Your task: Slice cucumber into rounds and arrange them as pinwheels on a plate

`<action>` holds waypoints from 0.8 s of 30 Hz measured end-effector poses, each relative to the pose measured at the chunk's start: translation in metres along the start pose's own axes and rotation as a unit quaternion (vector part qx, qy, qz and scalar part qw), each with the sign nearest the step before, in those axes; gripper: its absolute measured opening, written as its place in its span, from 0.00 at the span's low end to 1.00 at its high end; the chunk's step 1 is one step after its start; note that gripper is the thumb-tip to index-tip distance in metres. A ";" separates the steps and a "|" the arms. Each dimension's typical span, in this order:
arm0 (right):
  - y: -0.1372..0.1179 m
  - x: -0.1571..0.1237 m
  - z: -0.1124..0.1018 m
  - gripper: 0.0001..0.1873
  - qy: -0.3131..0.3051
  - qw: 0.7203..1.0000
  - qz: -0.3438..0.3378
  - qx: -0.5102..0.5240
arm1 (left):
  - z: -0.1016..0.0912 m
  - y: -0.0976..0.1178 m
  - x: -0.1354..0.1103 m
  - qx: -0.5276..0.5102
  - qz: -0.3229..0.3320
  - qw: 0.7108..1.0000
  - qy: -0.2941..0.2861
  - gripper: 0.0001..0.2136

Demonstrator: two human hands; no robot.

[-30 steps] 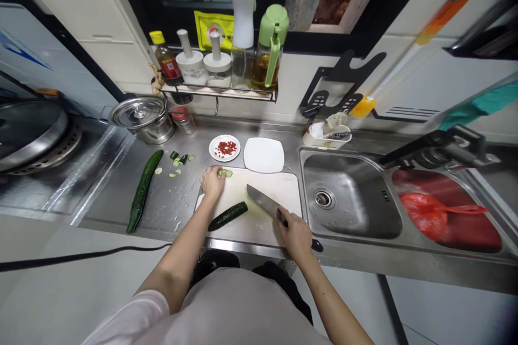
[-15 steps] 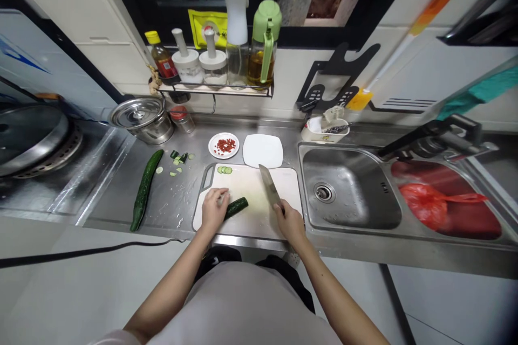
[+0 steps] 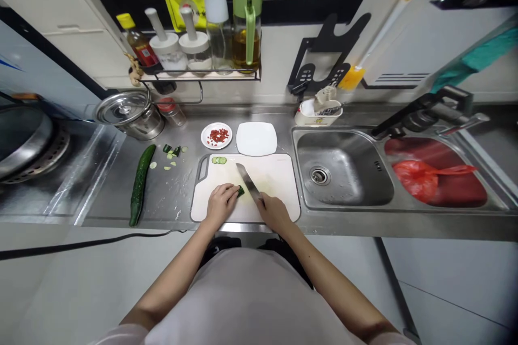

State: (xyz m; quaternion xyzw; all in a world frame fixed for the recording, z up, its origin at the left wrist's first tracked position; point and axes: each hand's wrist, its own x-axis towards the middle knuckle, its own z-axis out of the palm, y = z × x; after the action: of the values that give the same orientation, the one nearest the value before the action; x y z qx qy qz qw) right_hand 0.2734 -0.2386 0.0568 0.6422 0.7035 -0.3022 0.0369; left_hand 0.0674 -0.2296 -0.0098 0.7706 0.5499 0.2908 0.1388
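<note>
On the white cutting board (image 3: 206,199), my left hand (image 3: 221,205) is closed over a cut piece of cucumber (image 3: 240,191), and only the cucumber's right end shows past my fingers. My right hand (image 3: 276,214) grips the handle of a kitchen knife (image 3: 250,182). Its blade points up and to the left, just right of the cucumber's end and apart from it. Several cucumber slices (image 3: 219,160) lie in a row near the board's upper left corner.
A whole cucumber (image 3: 141,186) and cucumber scraps (image 3: 172,155) lie left of the board. Behind it are a plate of small red pieces (image 3: 217,136) and a white plate (image 3: 256,138). A sink (image 3: 343,170) is at the right, a lidded pot (image 3: 131,114) at back left.
My left hand has moved over the cucumber piece and covers most of it. My right hand has brought the knife leftward, closer to the cucumber's end. The camera view has shifted slightly.
</note>
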 end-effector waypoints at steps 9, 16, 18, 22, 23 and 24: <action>-0.014 -0.006 -0.005 0.18 -0.047 0.998 -0.006 -0.038 | 0.008 -0.005 0.002 -0.009 -0.009 0.999 -0.047 0.14; -0.015 -0.007 -0.004 0.18 -0.050 0.998 -0.006 -0.033 | 0.009 -0.004 0.001 -0.021 -0.013 0.999 -0.034 0.13; -0.015 -0.007 -0.003 0.18 -0.047 0.998 -0.008 -0.028 | 0.010 -0.004 0.001 -0.023 -0.012 0.999 -0.031 0.13; -0.015 -0.008 -0.001 0.18 -0.046 0.998 -0.008 -0.029 | 0.010 -0.004 0.001 -0.018 -0.012 0.999 -0.032 0.13; -0.015 -0.008 -0.001 0.18 -0.046 0.998 -0.008 -0.031 | 0.010 -0.004 0.001 -0.018 -0.011 0.999 -0.031 0.13; -0.015 -0.008 0.000 0.17 -0.046 0.998 -0.007 -0.033 | 0.010 -0.004 0.001 -0.018 -0.011 0.999 -0.030 0.12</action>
State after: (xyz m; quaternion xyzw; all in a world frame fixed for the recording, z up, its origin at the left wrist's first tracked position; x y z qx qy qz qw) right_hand 0.2606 -0.2452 0.0659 0.6211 0.7150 -0.3085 0.0880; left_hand 0.0706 -0.2257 -0.0200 0.7705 0.5484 0.2756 0.1723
